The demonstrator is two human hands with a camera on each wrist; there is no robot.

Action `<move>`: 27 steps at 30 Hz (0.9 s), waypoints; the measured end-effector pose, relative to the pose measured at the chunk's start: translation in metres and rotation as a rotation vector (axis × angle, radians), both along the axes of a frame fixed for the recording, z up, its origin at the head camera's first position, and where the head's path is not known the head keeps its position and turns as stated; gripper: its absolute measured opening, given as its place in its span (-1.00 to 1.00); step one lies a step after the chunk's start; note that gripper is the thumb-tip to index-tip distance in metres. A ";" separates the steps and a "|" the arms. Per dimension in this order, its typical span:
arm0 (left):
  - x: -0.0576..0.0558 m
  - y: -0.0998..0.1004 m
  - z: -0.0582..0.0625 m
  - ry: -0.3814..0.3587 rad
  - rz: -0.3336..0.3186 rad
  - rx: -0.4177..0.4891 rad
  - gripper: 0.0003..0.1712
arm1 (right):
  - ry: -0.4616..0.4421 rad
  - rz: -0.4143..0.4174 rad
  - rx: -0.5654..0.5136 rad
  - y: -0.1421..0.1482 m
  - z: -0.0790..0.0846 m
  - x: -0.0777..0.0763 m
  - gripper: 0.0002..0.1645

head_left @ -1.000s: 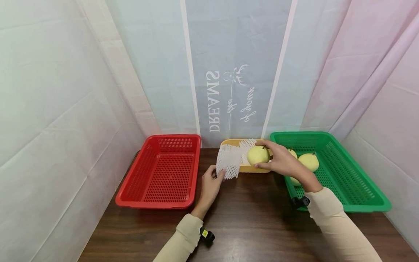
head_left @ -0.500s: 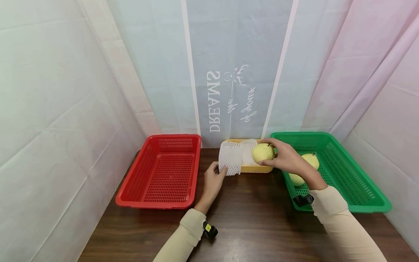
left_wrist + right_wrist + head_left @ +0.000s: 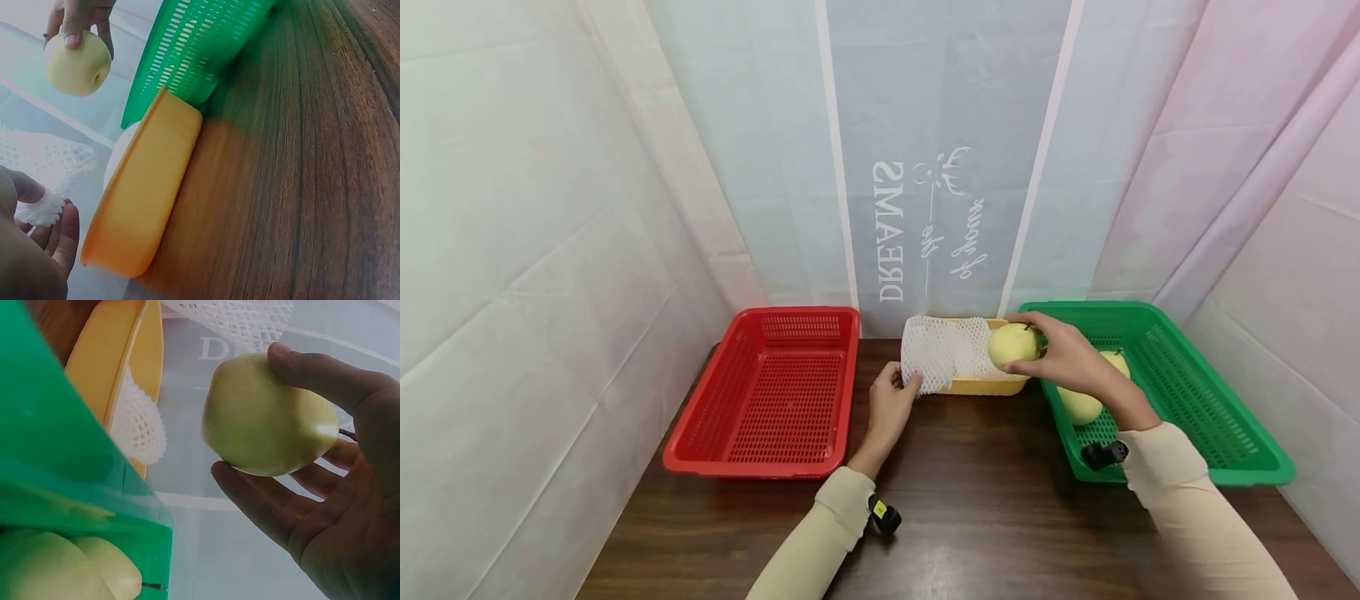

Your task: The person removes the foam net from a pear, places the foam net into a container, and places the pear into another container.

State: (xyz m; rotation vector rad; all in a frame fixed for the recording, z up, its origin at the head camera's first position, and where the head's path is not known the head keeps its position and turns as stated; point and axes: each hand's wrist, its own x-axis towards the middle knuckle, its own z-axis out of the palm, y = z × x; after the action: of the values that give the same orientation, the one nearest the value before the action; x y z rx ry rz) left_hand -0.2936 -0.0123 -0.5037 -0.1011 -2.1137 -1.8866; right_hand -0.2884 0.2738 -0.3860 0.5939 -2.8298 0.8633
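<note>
My right hand [image 3: 1071, 362] grips a yellow-green pear [image 3: 1012, 347] between thumb and fingers, raised over the right end of a small yellow tray [image 3: 992, 387]. In the right wrist view the pear's stem points toward the palm. My left hand [image 3: 889, 408] pinches the near edge of a white foam net sleeve [image 3: 927, 354], held up over the tray's left part. The sleeve is off the pear, a short way to its left. Another white foam net [image 3: 972, 346] lies in the tray, also seen in the right wrist view behind the tray's wall.
A green basket [image 3: 1225, 477] on the right holds several pears [image 3: 1081, 407], partly hidden by my right hand and forearm. A red basket [image 3: 760, 467] stands on the left. All rest on a dark wooden table [image 3: 970, 500], with cloth hanging behind and at both sides.
My right hand and the pear have shifted right, toward the green basket. My left hand has moved slightly right and away from me, lifting the foam net sleeve farther back over the tray.
</note>
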 end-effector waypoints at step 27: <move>-0.016 0.020 0.006 -0.037 -0.019 -0.042 -0.83 | -0.055 -0.086 0.044 0.036 0.001 -0.002 -0.02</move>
State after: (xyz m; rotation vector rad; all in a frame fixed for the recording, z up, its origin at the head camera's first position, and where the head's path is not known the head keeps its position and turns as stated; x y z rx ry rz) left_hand -0.3098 0.0080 -0.4972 -0.0969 -2.1848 -1.8685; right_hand -0.2900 0.3093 -0.3848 0.4565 -2.9068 0.8171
